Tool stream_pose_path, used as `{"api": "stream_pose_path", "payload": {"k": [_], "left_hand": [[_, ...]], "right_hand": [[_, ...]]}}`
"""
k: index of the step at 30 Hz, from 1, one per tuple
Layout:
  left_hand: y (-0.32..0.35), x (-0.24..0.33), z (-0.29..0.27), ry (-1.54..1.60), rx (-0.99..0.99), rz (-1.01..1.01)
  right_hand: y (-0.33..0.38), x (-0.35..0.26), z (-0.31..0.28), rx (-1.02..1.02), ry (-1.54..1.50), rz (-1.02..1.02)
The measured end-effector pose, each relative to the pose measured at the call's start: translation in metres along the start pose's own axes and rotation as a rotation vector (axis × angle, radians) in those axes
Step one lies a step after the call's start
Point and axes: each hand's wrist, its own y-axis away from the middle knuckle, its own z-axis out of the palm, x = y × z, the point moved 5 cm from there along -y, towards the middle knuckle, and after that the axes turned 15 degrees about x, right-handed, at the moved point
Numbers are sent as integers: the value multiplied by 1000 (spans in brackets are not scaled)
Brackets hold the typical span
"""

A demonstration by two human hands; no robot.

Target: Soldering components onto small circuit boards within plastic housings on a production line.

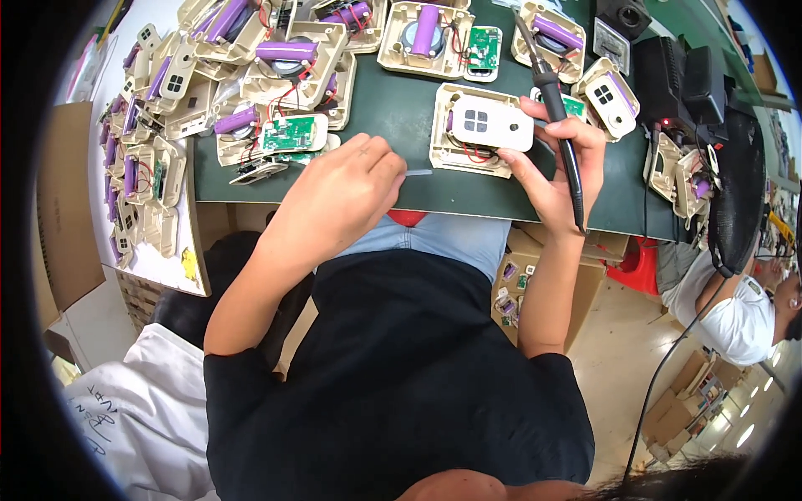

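My right hand (576, 159) grips a soldering iron (553, 96) with a black handle, its metal tip pointing away from me. The thumb and a finger of that hand also touch a white cover plate (514, 125) with four dark square buttons. This plate lies over an open beige housing (437, 154) with red wires showing at its near edge. To the left, my left hand (351, 188) is closed above the table's near edge, its fingertips mostly hidden. A thin pale strip (420, 172) shows beside those fingers; I cannot tell whether they hold it.
Open beige housings (292, 75) with purple cells and green circuit boards crowd the left and far side of the green table (376, 108). Black equipment (668, 83) stands at the right, a black cable hanging down. A person in white (735, 317) is at far right.
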Motion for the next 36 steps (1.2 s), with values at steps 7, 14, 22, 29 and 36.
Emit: {"api": "stream_pose_path", "payload": {"k": [7, 14, 22, 29, 36], "left_hand": [[1, -4, 4, -2, -16, 113], [-7, -1, 3, -87, -128, 184], [-9, -8, 3, 138, 33, 95], [21, 7, -1, 1159, 283, -848], [18, 5, -5, 1701, 362, -1063]], "right_hand": [[1, -6, -2, -20, 45, -15], [1, -5, -3, 12, 43, -4], [-4, -6, 2, 31, 12, 41], [6, 0, -5, -17, 50, 43], [9, 3, -6, -8, 13, 110]]}}
